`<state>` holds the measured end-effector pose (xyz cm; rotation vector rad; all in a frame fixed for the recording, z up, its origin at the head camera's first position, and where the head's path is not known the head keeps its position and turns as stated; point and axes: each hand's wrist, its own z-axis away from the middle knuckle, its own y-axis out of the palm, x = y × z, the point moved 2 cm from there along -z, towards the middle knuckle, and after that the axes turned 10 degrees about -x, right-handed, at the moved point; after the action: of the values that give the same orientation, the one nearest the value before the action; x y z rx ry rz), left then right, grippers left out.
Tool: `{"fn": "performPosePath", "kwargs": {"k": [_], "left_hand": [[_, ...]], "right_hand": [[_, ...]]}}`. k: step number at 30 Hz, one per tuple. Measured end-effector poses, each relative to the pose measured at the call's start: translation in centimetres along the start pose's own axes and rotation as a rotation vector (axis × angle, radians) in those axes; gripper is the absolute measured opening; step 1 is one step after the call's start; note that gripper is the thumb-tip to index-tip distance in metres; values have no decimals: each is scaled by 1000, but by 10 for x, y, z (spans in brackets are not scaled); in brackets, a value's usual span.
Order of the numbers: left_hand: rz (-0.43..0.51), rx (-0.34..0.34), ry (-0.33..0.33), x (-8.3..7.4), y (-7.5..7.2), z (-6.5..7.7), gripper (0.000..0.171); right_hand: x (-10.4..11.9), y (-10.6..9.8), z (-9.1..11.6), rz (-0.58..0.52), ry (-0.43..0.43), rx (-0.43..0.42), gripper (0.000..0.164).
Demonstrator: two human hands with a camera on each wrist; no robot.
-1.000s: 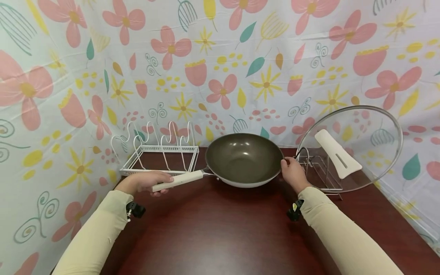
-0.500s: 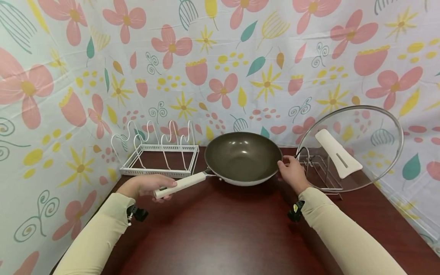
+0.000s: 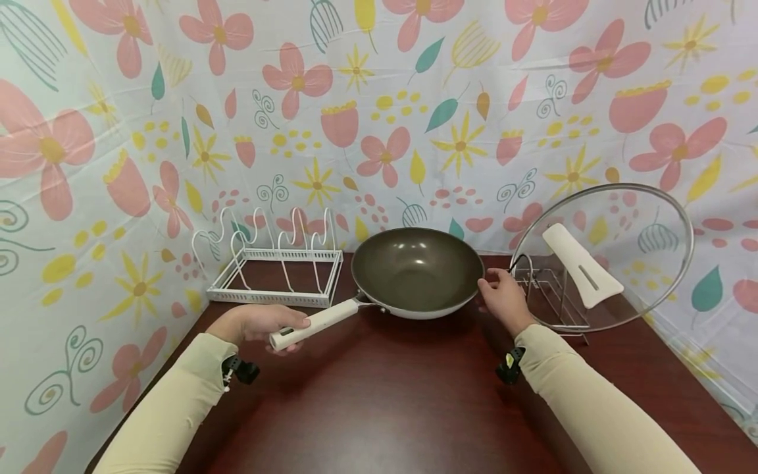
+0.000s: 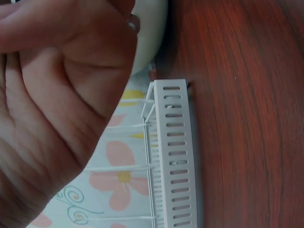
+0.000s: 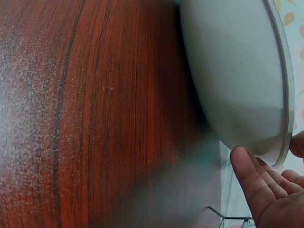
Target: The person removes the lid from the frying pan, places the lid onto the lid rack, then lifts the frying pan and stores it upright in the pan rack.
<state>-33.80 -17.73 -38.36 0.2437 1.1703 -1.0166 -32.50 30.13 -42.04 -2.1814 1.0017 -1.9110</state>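
Observation:
A wok (image 3: 417, 271), dark inside and white outside, rests at the back of the table, its long cream handle (image 3: 322, 322) angled toward the front left. My left hand (image 3: 260, 321) holds the handle near its end, thumb on top and fingers beneath. At the wok's right edge, my right hand (image 3: 506, 299) pinches the rim. The right wrist view shows fingers (image 5: 251, 183) against the white outer wall and another digit at the rim. In the left wrist view, my palm (image 4: 71, 80) covers the handle, and a bit of the wok's white wall (image 4: 153, 35) shows beyond.
Behind my left hand stands a white pan rack (image 3: 269, 299) with wavy dividers. A large glass lid (image 3: 642, 296) with a cream handle leans in a wire rack (image 3: 559, 325) at the right, close beside my right hand. A floral curtain (image 3: 379, 99) backs the dark red table (image 3: 403, 395).
My left hand has brought the handle's end toward the front and right, so the handle slants more. The wok has turned and shifted slightly left, with my right hand staying at its rim.

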Motion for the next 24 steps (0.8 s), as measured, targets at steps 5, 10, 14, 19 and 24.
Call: {"fn": "performPosePath", "kwargs": {"k": [5,10,14,19,24], "left_hand": [[-19,35,22,-4,7,0,38],[-39,47,49,-6,13,0,37],[-36,86,77,-8,20,-1,37],[-8,116,64,-11,30,-3,37],[-11,92,19,-14,38,-5,49]], "right_hand": [[1,1,1,-14,7,4,56],[1,1,0,-6,5,11,56],[1,3,-1,10,0,4,55],[3,3,-1,8,-12,9,54],[4,4,-1,19,-22,27,54]]}}
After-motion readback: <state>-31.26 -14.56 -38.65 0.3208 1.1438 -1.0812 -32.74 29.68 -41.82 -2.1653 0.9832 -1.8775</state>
